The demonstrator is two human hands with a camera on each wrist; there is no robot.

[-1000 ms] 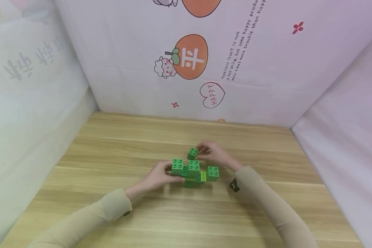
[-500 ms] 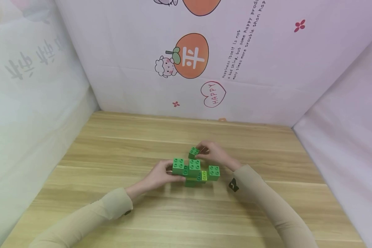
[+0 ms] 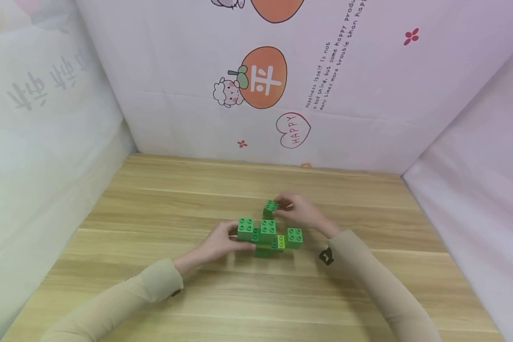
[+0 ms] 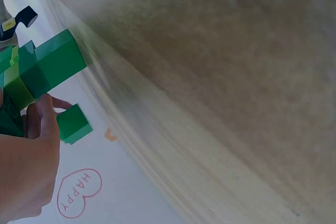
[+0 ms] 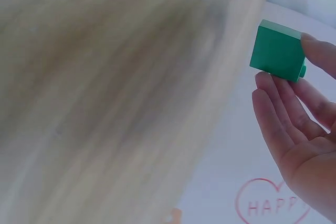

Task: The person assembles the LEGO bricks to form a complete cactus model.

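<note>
My left hand (image 3: pixel 220 241) grips the left side of a toy brick assembly (image 3: pixel 268 232) low over the wooden table. The assembly has several square green bricks, with darker green pieces and a lime one (image 3: pixel 281 242) between them. Just behind it, my right hand (image 3: pixel 298 210) pinches a single green brick (image 3: pixel 270 208), apart from the assembly. In the right wrist view, thumb and fingertips hold this brick (image 5: pixel 278 51) by its edges, studs toward the palm. The left wrist view shows the left hand (image 4: pixel 31 166) curled round the assembly, its fingers partly hidden.
A wooden tabletop (image 3: pixel 239 299) spreads out all round the hands. White printed cloth (image 3: pixel 175 118) rises at the back edge, and plain-looking cloth walls (image 3: pixel 487 166) stand on both sides.
The right hand has shifted slightly right and away with its brick, widening the gap to the assembly. The left hand and the assembly stay nearly still.
</note>
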